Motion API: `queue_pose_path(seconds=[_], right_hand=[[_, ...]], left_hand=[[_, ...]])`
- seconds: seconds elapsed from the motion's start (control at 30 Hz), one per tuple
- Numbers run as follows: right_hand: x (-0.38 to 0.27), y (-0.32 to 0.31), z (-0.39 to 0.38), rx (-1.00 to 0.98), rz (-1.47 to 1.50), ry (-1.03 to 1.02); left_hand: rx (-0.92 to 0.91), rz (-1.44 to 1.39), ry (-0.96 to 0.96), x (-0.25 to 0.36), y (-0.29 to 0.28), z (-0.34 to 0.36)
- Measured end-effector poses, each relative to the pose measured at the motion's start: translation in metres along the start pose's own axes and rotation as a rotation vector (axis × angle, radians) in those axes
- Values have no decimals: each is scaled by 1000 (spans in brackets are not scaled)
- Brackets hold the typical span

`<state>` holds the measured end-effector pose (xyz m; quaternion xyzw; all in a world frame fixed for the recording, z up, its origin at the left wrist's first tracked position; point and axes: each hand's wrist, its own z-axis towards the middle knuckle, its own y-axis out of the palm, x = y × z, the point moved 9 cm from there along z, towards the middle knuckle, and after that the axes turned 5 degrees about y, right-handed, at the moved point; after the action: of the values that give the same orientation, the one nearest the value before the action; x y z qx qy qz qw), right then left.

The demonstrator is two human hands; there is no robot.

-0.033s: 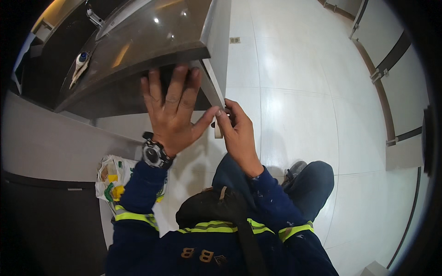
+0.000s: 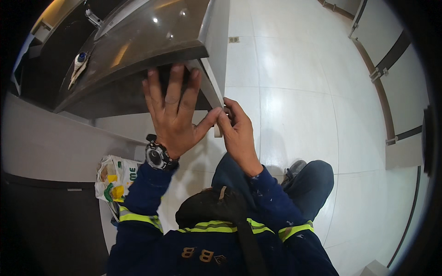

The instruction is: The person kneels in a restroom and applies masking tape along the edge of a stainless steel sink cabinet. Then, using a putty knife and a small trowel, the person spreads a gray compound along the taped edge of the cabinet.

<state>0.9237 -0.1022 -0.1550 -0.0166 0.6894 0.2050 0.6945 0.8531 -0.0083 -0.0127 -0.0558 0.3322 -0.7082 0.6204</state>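
My left hand is spread flat with its fingers apart, their tips at the underside of the dark glossy countertop. Its thumb reaches over to the lower end of a pale side panel that hangs below the counter's corner. My right hand grips that panel's edge, thumb in front and fingers curled round the far side; part of those fingers is hidden. Both thumbs come close together there. Just beneath them a small light-coloured strip end sticks out.
On the counter lie a blue-capped tube and a thin pale tool. A faucet stands at the sink. Beside my left forearm is a white plastic bag. Pale floor tiles and cubicle partitions are at right.
My left wrist and forearm have shifted slightly to the right, uncovering more of the plastic bag. The right hand keeps its hold on the panel.
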Motion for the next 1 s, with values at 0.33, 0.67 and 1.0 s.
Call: queue_pose_path(seconds=[0.33, 0.67, 1.0], right_hand=[[0, -2, -6, 13, 164, -13], [19, 3, 0, -43, 194, 35], [21, -7, 7, -101, 159, -47]], left_hand=[[69, 3, 115, -15, 28, -36], [68, -26, 26, -14, 33, -43], [17, -40, 22, -22, 36, -54]])
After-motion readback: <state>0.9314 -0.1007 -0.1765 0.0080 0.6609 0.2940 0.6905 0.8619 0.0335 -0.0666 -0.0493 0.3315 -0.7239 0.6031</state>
